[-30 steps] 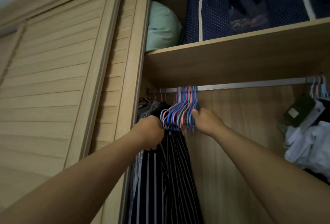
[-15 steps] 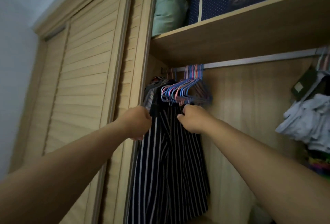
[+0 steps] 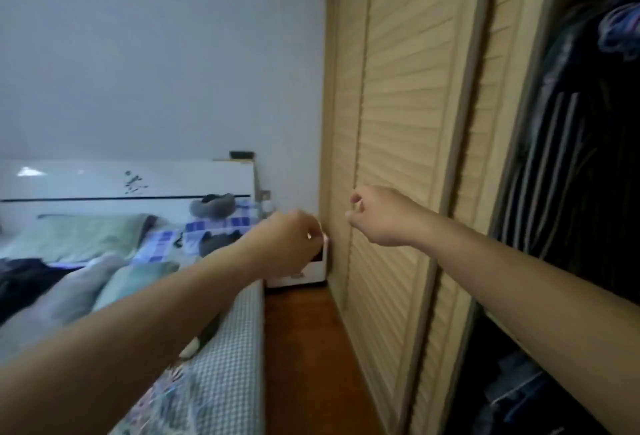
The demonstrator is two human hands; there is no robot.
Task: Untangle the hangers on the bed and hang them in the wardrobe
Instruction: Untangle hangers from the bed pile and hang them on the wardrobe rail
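**Reaching away from the wardrobe with nothing in hand**

Turning toward the bed [image 3: 221,382], the person holds both arms out in front, between the mattress on the left and the slatted wardrobe door [image 3: 408,129] on the right. The left hand [image 3: 291,244] hangs over the gap beside the bed, its fingers loosely curled under and gripping nothing that shows (motion blur softens the knuckles, so a very small item could not be ruled out). The right hand [image 3: 381,216] floats just in front of the door slats, fingers [image 3: 355,198] relaxed and slightly bent, also carrying nothing. Judging by that, neither hand is mid-grasp; they look free for a further pickup.

A cluster of coloured hangers [image 3: 620,31] hangs at the far right edge, inside the open wardrobe section above a dark striped garment [image 3: 561,164], which is where the task wants them. On the bed lie pale green pillows [image 3: 72,237], a checked blue cloth [image 3: 207,230] and some dark fabric, but whether any tangled hangers remain among them cannot be told from here. A white bedside unit [image 3: 304,272] sits at the far end of the wooden floor strip [image 3: 311,348].
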